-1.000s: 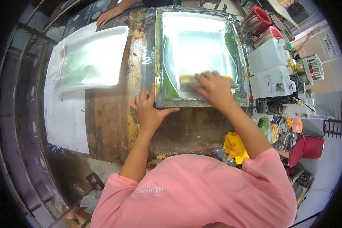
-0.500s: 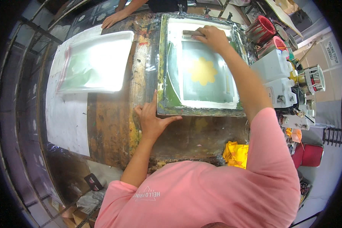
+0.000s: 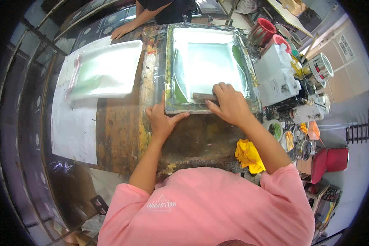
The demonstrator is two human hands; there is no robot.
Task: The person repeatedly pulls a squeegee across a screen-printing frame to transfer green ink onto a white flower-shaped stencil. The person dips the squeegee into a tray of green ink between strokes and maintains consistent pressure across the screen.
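A screen-printing frame [image 3: 169, 74] lies flat on the stained worktable, its pale mesh [image 3: 211, 61] shining with glare. My right hand [image 3: 230, 105] is closed on a squeegee [image 3: 202, 97], which rests across the mesh close to the frame's near edge. At the near left corner, my left hand [image 3: 160, 121] touches the frame with thumb and forefinger spread along its two sides. Glare hides any design on the mesh.
Left of the frame, clear plastic bags [image 3: 106, 69] lie over white paper [image 3: 71, 127]. Another person's hand [image 3: 125, 30] rests at the far edge. Paint cans [image 3: 263, 31] and white jugs [image 3: 276, 78] crowd the right side. A yellow cloth [image 3: 250, 156] lies near me.
My right hand has drawn the squeegee from the frame's far end to its near end. The yellow flower shape seen before is lost in glare. My left hand keeps its place at the corner.
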